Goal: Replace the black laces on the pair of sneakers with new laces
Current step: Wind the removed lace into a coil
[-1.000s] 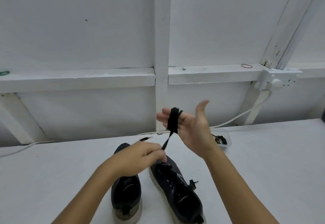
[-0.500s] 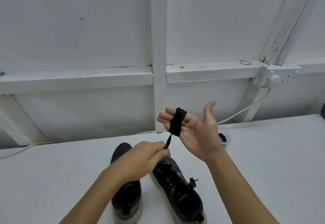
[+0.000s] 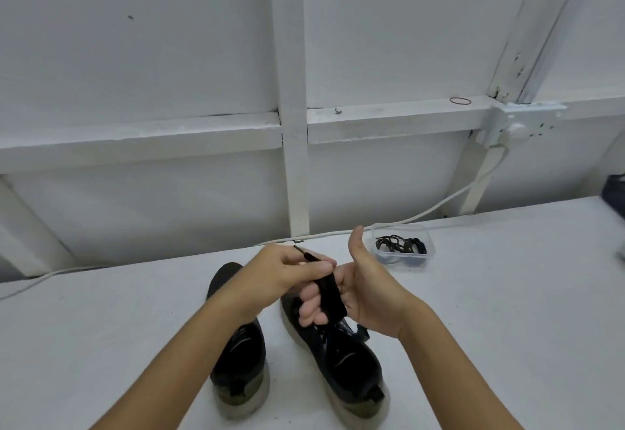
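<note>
Two black sneakers stand side by side on the white table, the left sneaker (image 3: 238, 367) and the right sneaker (image 3: 345, 362), toes pointing away from me. A black lace (image 3: 329, 296) is wound in a band around the fingers of my right hand (image 3: 365, 297), thumb up, held above the right sneaker. My left hand (image 3: 287, 269) pinches the lace's free end, whose tip sticks out past its fingers, right against the wound band.
A clear plastic tub (image 3: 400, 247) holding dark laces sits behind and right of my hands, near the wall. A white cable (image 3: 449, 198) runs along the table's back edge to a wall socket (image 3: 517, 125). A dark object (image 3: 614, 193) shows at the far right edge.
Both hands have dropped lower, closer to the sneakers. My left hand has come up to the wound band with the lace end, so no loose lace hangs between the hands.
</note>
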`<state>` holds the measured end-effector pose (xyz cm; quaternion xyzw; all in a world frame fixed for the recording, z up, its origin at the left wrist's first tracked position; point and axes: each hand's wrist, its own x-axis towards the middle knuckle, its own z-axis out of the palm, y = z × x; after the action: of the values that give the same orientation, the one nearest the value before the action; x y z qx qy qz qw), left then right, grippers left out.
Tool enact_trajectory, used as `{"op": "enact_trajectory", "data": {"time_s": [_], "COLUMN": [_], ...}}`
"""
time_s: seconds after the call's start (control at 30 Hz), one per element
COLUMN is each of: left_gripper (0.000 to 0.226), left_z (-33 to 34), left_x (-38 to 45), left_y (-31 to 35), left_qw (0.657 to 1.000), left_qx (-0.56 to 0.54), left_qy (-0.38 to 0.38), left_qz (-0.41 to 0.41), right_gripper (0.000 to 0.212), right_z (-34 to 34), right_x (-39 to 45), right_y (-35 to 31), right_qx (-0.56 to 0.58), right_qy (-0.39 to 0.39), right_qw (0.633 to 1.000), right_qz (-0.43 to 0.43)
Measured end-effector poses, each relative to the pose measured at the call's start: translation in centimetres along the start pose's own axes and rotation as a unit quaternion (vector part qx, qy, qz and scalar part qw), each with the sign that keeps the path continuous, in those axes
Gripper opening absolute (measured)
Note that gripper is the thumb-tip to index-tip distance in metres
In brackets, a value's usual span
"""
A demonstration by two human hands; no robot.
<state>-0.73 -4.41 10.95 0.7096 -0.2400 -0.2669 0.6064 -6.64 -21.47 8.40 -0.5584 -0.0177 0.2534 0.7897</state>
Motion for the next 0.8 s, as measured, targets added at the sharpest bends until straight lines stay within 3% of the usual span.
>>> {"op": "enact_trajectory", "data": {"time_s": [0.07,0.2,0.37,0.47,0.63,0.8], "left_gripper": [0.03,0.036,0.017,0.029,0.016,0.01], "left_z": [1.2,3.8,6.5,7.9,10.6,13.2], "left_x": [-0.4,-0.2,1.1,2.5,5.0,7.7], "left_y": [-1.1,-3.0,-4.2,-5.2,-5.7,-7.4], "left_qw": [0.992,0.967,0.945,0.96,0.988,0.994], "left_qx": [-0.1,-0.223,-0.279,-0.222,-0.096,-0.019], "left_qy": [-0.03,-0.064,-0.054,-0.078,-0.071,-0.053], "left_qz": [-0.069,-0.109,-0.159,-0.151,-0.1,-0.093], "right_gripper": [0.1,0.065,0.038,0.044,0.069,0.069], "right_z": [-0.3,-1.2,-3.7,-5.2,-7.0,-8.9], "right_x": [-0.7,-2.3,-4.2,-5.5,-6.0,-5.6], "right_y": [0.3,1.2,2.8,3.4,5.0,6.4], "right_qx": [-0.011,0.006,0.057,0.111,0.134,0.159], "right_qy": [0.013,0.051,0.085,0.149,0.289,0.427], "right_qw": [1.0,0.998,0.995,0.982,0.948,0.89], "right_qz": [0.01,0.025,-0.002,-0.026,-0.016,-0.025]}}
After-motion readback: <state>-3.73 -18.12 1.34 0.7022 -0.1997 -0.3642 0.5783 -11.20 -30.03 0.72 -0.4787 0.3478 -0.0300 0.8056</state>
